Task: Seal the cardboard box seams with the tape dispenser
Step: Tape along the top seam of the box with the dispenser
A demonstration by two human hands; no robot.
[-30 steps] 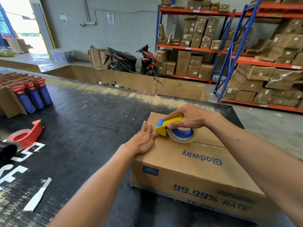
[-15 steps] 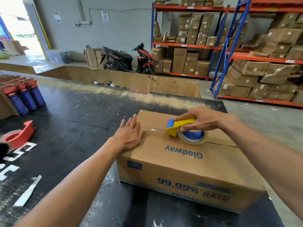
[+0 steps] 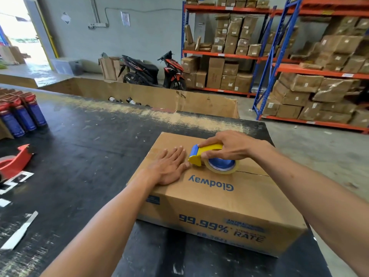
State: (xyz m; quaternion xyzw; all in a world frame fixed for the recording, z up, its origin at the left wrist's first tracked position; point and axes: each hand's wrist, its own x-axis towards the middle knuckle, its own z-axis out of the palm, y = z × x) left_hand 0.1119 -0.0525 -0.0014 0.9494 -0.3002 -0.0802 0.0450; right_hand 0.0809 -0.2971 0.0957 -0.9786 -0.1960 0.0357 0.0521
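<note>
My right hand (image 3: pixel 229 149) grips the yellow-and-blue tape dispenser (image 3: pixel 209 159) on top of the brown cardboard box (image 3: pixel 209 196) on the black table (image 3: pixel 79 156), its untaped centre seam running rightward, while my flat left hand (image 3: pixel 169 166) presses just beside it.

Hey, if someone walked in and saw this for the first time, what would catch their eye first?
Probably the yellow and blue tape dispenser, gripped by the right hand on top of the cardboard box in the middle of the black table. The left hand lies flat on the box beside it. A red dispenser sits at the table's left edge.
</note>
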